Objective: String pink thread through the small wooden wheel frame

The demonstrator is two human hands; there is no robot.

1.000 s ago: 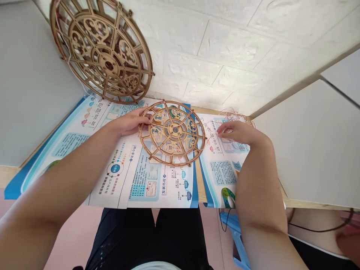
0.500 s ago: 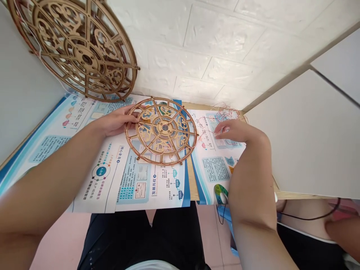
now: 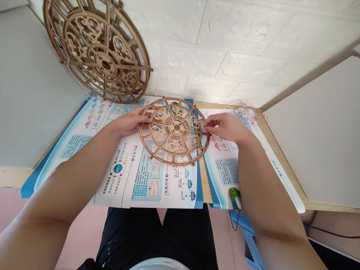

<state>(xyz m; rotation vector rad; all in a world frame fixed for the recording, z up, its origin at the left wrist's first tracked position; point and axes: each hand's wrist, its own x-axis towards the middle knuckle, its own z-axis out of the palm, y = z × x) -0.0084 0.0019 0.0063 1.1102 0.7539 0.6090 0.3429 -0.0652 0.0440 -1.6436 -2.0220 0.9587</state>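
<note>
A round wooden openwork wheel with spokes and scroll cut-outs lies flat on printed posters on the desk. My left hand grips its left rim, fingers closed on the edge. At the wheel's right rim my right hand has its fingers pinched together; a thin copper wire seems to be in them, but it is too fine to be sure. A loose tangle of copper wire lies behind the right hand.
A larger wooden wheel leans against the white brick-pattern wall at the back left. Blue and white posters cover the wooden desk. Grey panels stand at both sides. A blue stool is under the desk.
My right hand moved left from the wire tangle to the right rim of the flat wheel. The left hand stayed on the left rim. The camera shifted a little.
</note>
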